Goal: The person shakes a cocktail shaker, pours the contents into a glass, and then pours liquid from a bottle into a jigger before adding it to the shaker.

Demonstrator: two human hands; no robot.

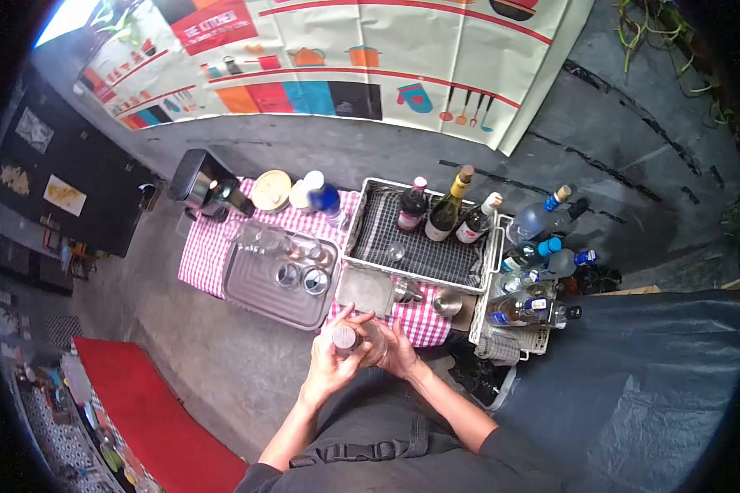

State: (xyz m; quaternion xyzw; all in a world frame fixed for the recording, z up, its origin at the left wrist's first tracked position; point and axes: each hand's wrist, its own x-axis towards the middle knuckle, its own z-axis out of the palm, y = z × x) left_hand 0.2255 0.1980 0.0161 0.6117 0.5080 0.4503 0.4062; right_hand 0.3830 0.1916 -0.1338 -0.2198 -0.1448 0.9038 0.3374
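Observation:
Close in front of my body, I hold a clear bottle [374, 343] whose pale round cap [345, 338] points up toward the camera. My left hand [330, 368] is closed around the neck end, just below the cap. Against the other side of the bottle lies my right hand [400, 355], its fingers curved along the glass. The hands hide much of the bottle, so its label and contents cannot be made out. Just beyond the hands are a grey square board [365, 292], a metal jigger [406, 291] and a metal cup [447, 302].
On the checked cloth [201, 257] stands a grey tray [278, 311] with several glasses. A white wire basket [362, 246] holds three dark bottles [444, 218] and a small glass. Another basket [510, 337] at right is crowded with bottles. A black appliance [197, 182] stands back left.

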